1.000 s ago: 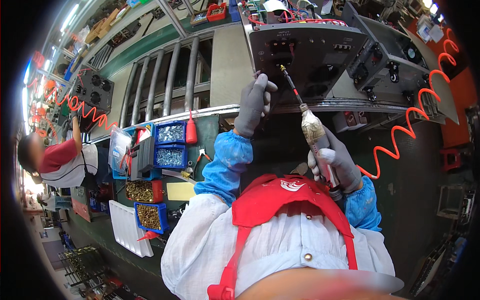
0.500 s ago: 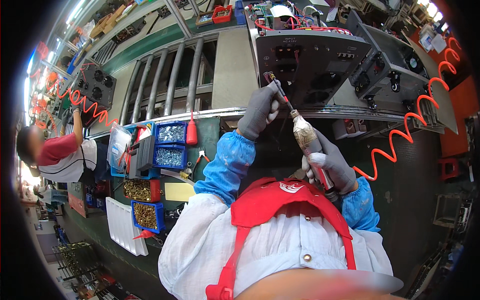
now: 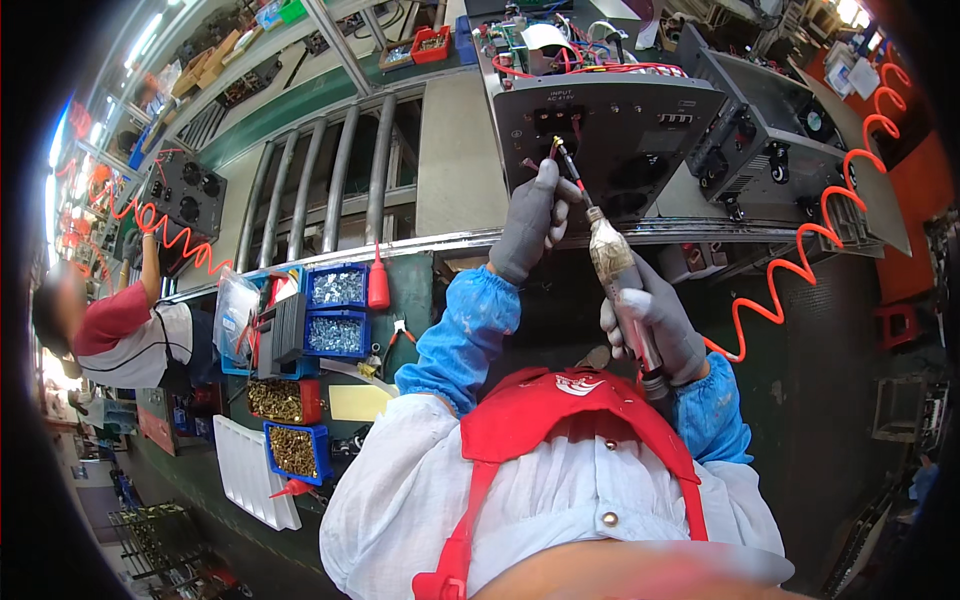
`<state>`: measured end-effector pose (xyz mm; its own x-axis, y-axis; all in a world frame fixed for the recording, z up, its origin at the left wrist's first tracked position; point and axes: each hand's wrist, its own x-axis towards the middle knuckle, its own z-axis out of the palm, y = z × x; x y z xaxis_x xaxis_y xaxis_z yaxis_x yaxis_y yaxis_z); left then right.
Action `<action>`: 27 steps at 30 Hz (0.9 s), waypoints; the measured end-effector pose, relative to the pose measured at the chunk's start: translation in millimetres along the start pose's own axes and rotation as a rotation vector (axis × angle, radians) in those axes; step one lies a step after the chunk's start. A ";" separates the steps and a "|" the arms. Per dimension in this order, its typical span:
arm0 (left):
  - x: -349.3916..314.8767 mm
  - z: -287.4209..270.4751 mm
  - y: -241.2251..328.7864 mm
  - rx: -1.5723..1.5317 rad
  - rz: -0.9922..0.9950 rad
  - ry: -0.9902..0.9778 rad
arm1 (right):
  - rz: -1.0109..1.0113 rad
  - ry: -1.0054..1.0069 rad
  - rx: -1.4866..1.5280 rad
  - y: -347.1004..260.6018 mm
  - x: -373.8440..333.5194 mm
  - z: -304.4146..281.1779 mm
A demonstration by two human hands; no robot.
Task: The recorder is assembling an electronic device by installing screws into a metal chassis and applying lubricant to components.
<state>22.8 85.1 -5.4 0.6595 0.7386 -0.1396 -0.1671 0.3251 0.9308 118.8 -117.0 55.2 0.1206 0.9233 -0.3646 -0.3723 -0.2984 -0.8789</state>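
My right hand [image 3: 668, 318], in a grey glove, is wrapped round a power screwdriver [image 3: 612, 255] whose body is partly covered in worn tape. Its long bit points up and left, with a small brass-coloured fastener [image 3: 558, 144] at the tip. My left hand [image 3: 530, 225], gloved too, pinches a dark red cable end [image 3: 553, 153] beside that tip; its fingers partly hide the cable. Both hands are just in front of a dark metal panel [image 3: 620, 125] with sockets and round fan openings. The tip is just below the panel's terminal block [image 3: 556, 120].
Blue bins of silvery fasteners [image 3: 337, 333], a red bin of brass parts [image 3: 285, 400], a red bottle [image 3: 378, 283] and pliers [image 3: 401, 333] lie left. Metal rollers [image 3: 340, 185] run behind. A coiled orange hose [image 3: 790, 265] hangs right, near another metal cabinet [image 3: 765, 140]. A co-worker [image 3: 130, 325] stands far left.
The bit tip and my left hand have moved right and up across the panel, toward the terminal block. The whole view has shifted slightly. Both hands keep their grip.
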 end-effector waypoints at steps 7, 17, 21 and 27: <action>27.7 16.4 10.7 -0.043 -0.062 0.059 | -0.054 0.040 0.039 -6.0 18.8 2.5; 33.3 16.5 17.7 -0.034 -0.124 0.070 | 0.062 -0.008 0.339 -15.9 13.2 12.8; 36.4 13.7 8.3 -0.012 -0.040 0.105 | 0.043 0.067 0.148 -25.5 13.4 29.4; 44.1 21.2 -0.5 -0.096 0.015 0.056 | 0.017 0.130 0.093 -29.8 12.3 35.7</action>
<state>67.5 105.0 -4.9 0.6145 0.7750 -0.1472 -0.2481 0.3670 0.8965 98.5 -88.2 87.8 0.2293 0.8775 -0.4212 -0.4581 -0.2846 -0.8421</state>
